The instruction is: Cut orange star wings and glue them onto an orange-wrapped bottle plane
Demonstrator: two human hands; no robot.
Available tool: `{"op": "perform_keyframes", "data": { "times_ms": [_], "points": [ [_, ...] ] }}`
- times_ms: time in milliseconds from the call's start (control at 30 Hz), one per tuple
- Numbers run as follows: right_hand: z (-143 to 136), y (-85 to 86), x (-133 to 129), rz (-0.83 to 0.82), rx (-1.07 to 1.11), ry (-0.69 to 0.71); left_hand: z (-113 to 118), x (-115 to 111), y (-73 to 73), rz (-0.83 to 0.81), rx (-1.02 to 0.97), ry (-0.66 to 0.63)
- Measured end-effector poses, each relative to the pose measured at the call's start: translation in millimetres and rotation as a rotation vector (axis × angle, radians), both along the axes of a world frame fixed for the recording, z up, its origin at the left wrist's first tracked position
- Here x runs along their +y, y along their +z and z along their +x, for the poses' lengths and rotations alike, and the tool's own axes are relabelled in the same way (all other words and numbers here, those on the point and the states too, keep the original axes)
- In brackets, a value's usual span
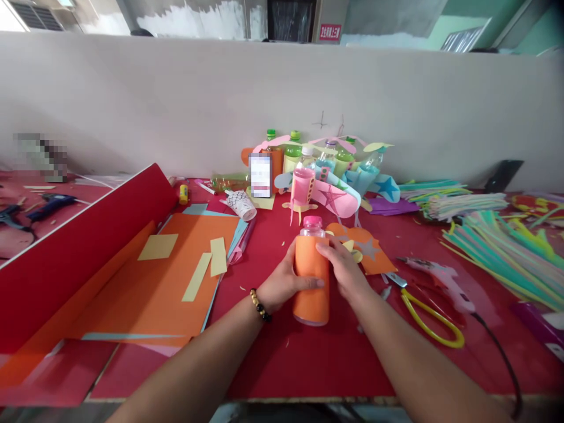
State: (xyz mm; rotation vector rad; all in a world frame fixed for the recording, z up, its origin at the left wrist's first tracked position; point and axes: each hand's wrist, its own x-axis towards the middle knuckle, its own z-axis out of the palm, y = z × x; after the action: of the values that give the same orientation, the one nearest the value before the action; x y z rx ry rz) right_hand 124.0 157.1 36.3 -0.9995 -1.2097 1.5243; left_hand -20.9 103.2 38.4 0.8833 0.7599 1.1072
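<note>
A clear plastic bottle (pixel 312 276) with a pink cap stands upright on the red table, wrapped in orange paper. My left hand (pixel 286 279) grips its left side, thumb across the front. My right hand (pixel 346 264) holds the right side near the upper edge of the paper, thumb on the front. Fingers of both hands behind the bottle are hidden. Just past my right hand lie orange paper pieces (pixel 370 249) with a grey star and pale yellow cut-outs (pixel 352 251).
Decorated bottles (pixel 326 170) crowd the back beside a phone (pixel 260 175). Orange sheets (pixel 145 282) lie left, near a red upright panel (pixel 97 235). On the right are yellow-handled scissors (pixel 434 323), a glue gun (pixel 445 282) with a cord, and coloured strips (pixel 497 252).
</note>
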Motion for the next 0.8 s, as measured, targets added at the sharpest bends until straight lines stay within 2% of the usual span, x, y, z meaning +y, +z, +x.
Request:
{"op": "perform_keyframes", "data": {
  "times_ms": [333,567,667,800],
  "points": [
    [-0.9,-5.5,13.7,0.050,-0.060,-0.036,2.1,0.7,-4.0,0.054,0.025,-0.007],
    [-2.4,-1.8,13.9,0.077,0.001,-0.196,2.9,-3.9,-3.6,0.051,0.072,-0.029],
    [-3.4,-2.2,15.0,0.045,0.030,-0.231,1.4,-4.0,-3.7,0.036,0.098,-0.045],
    [-3.8,-4.7,18.2,0.082,0.035,-0.300,0.6,-2.7,-4.7,0.028,0.134,-0.052]
  ]
}}
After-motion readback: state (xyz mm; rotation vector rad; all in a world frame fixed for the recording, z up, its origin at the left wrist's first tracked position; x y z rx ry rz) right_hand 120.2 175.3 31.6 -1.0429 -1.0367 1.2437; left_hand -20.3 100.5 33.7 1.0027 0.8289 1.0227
